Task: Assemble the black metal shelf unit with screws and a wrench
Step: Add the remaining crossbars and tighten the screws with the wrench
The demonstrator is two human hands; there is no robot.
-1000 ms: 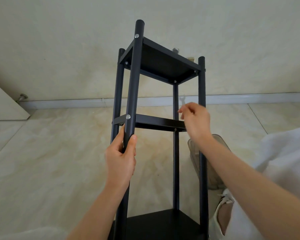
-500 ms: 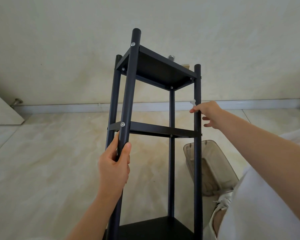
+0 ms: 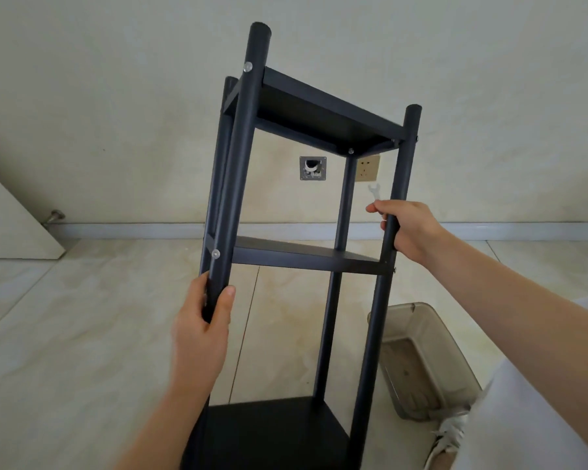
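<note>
The black metal shelf unit point(image 3: 306, 259) stands upright on the tiled floor, with three shelves between four round posts and silver screw heads at the joints. My left hand point(image 3: 204, 320) grips the near left post just below the middle shelf. My right hand point(image 3: 408, 228) grips the near right post just above the middle shelf. The same hand holds a small silver wrench point(image 3: 375, 193), whose open jaw sticks up above the fingers.
A clear plastic bin point(image 3: 421, 361) lies on the floor right of the unit, beside a white shoe point(image 3: 445, 439). The wall behind has a socket point(image 3: 367, 168) and an open wall box point(image 3: 313, 168). A white door point(image 3: 11, 225) stands at left.
My right hand moved from the middle shelf's back corner out to the near right post and closed round it, wrench still in hand. The unit now stands more upright and nearer.
</note>
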